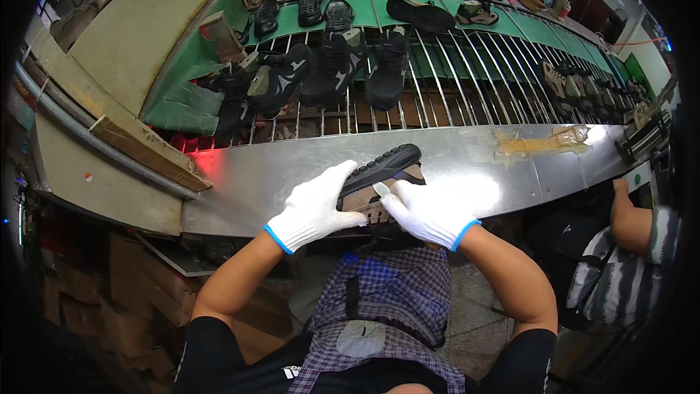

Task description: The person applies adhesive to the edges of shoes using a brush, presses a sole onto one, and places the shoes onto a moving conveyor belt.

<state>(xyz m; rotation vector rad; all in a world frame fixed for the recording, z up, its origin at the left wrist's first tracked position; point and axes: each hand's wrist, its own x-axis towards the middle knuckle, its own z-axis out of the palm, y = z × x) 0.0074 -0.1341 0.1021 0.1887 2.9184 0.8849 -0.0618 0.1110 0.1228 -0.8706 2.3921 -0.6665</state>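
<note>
Gripped a tan-and-black shoe (379,171) at center frame, over a steel ledge (270,168) and near its front edge.

Wrapped the left hand (315,198) partway closed around it, with fingers along the black sole (397,157) and thumb below on the tan upper (356,200); closed the right hand (430,209) on the opposite end, with 1 digit across the upper, but could not tell the tightness there. Faced dark shoes (333,69) on metal bars (474,73), upper center of the frame. Risked, by all appearances, a slip toward the checked apron (408,292), lower center, from a loosened left hold, or a scuffed sole, from a knock against bare steel.
</note>
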